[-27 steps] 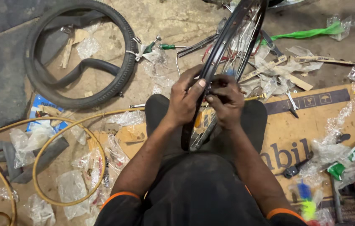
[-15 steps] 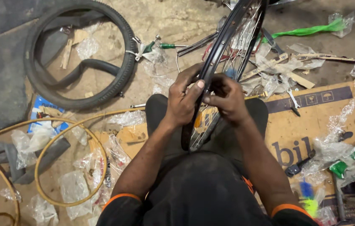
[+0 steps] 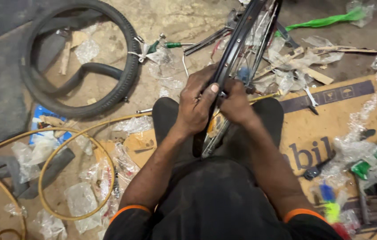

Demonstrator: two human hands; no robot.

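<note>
A black bicycle wheel rim [image 3: 241,42] with metal spokes stands upright on edge between my knees, reaching from my lap to the top of the view. My left hand [image 3: 196,104] wraps around the rim from the left, thumb pressed on its outer edge. My right hand [image 3: 235,102] grips the rim from the right, fingers curled in among the spokes near a small blue part [image 3: 243,73]. What the right fingertips pinch is hidden.
A black tyre [image 3: 121,66] with a loose inner tube lies on the floor at the upper left. Yellow rim strips [image 3: 104,155] curl at the left. Flattened cardboard [image 3: 326,129], plastic wrappers, wood scraps, a green-handled tool [image 3: 170,45] and a spanner [image 3: 309,95] are scattered around.
My hands stay on the rim in almost the same place. The right fingers have shifted slightly among the spokes, and the wheel leans much as before.
</note>
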